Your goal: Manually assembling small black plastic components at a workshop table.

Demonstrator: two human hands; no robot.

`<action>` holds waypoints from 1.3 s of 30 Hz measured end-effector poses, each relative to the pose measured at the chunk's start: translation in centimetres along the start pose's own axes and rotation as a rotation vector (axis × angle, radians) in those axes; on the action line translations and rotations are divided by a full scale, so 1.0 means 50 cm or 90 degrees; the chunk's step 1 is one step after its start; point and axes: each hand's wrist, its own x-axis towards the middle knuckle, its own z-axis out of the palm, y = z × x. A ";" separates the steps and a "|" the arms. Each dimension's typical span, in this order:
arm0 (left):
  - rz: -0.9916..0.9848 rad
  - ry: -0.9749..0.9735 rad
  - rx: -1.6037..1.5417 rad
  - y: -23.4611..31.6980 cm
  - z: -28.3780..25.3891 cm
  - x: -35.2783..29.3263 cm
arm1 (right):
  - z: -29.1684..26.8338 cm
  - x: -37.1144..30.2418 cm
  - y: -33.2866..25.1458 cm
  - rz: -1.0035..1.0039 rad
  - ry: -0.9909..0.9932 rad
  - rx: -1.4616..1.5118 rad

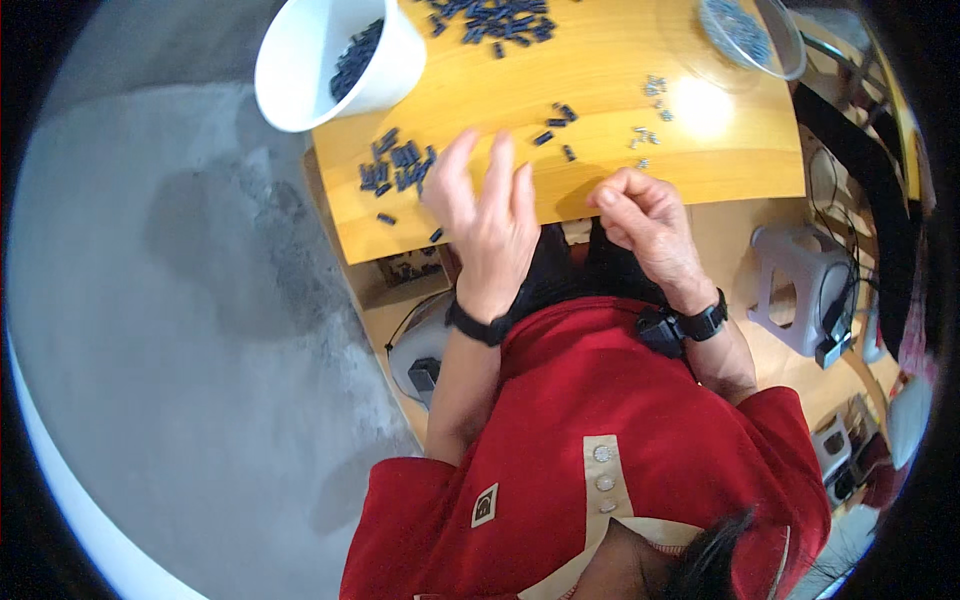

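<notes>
My left hand (490, 225) is over the front left of the yellow table (590, 80), fingers spread and slightly blurred, beside a small pile of short black cylindrical pieces (405, 160). No object shows in it. My right hand (650, 225) is at the table's front edge, thumb and forefinger pinched together; whatever they hold, if anything, is too small to make out. Between and beyond the hands lie a few loose black pieces (543, 138). Small silvery parts, resembling screws (645, 137), are scattered on the table beyond my right hand.
A white bucket (290, 75) with black pieces inside leans at the table's far left. A larger heap of black pieces (495, 20) lies at the back. Far right is a clear bowl (790, 55) of silvery parts. A plastic stool (800, 290) stands right of the table.
</notes>
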 end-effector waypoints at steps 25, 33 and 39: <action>-0.184 -0.191 0.181 -0.164 -0.021 0.001 | 0.054 0.005 0.016 -0.030 -0.014 -0.181; -0.158 -0.164 0.214 -0.159 0.004 0.015 | 0.045 0.005 0.017 -0.065 0.001 -0.189; -0.198 -0.158 0.263 -0.135 0.017 0.027 | 0.039 0.006 0.017 -0.049 -0.014 -0.160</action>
